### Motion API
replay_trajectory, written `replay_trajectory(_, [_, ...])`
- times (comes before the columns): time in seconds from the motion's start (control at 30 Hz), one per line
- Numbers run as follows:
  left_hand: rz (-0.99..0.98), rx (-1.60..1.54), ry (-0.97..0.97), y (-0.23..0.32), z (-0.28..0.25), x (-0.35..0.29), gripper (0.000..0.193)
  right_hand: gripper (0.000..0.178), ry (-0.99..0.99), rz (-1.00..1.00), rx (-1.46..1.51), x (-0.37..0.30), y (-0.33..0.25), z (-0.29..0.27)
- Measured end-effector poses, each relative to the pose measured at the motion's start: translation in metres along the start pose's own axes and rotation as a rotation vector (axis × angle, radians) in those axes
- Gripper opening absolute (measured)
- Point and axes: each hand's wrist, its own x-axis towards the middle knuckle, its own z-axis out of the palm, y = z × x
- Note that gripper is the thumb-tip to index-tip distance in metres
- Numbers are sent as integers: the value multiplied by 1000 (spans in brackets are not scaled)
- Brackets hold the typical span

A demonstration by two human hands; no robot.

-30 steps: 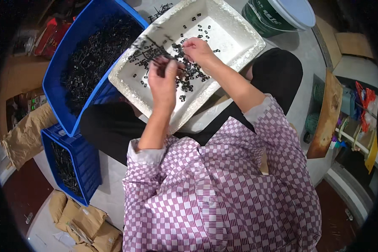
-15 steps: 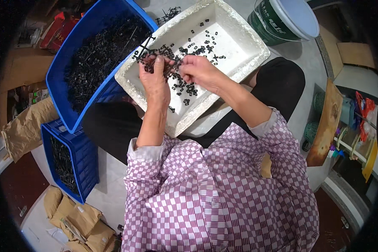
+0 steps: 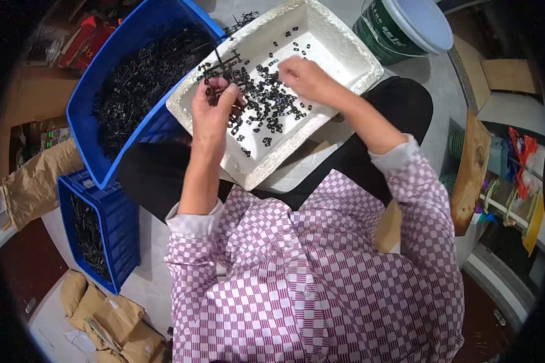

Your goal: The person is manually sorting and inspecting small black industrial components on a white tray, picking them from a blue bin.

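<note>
A white foam box (image 3: 339, 51) sits across my lap, with many small black plastic pieces (image 3: 275, 104) strewn over its floor. Over its left side my left hand (image 3: 211, 114) is closed around a branching black plastic sprue (image 3: 226, 65), whose thin bars and little tabs stick out above the fingers. More black pieces lie in the left palm, partly hidden by the thumb. Above the middle of the box, apart from the left hand, my right hand (image 3: 307, 80) has its fingers curled inward. Whatever is in those fingers is hidden.
At left stands a large blue bin (image 3: 86, 115) heaped with black sprues. Below it is a blue crate (image 3: 122, 236) holding more of them. A green and white bucket (image 3: 399, 30) stands beyond the foam box. Brown paper bags (image 3: 118, 317) lie at lower left.
My right hand has moved away from the left, up and to the right. The left hand has shifted slightly left with the sprue. More loose pieces show in the middle of the box.
</note>
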Motion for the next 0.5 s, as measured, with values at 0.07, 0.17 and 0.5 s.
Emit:
replay_trajectory(0.07, [-39, 35, -35, 5, -5, 1, 11, 24, 234, -197, 87, -6, 4, -10])
replay_trajectory(0.17, [-162, 234, -236, 8, -7, -2, 11, 26, 329, -223, 241, -13, -12, -27])
replay_trajectory(0.5, [-386, -269, -339, 6, -1, 10, 16, 19, -127, 204, 1351, -25, -23, -30])
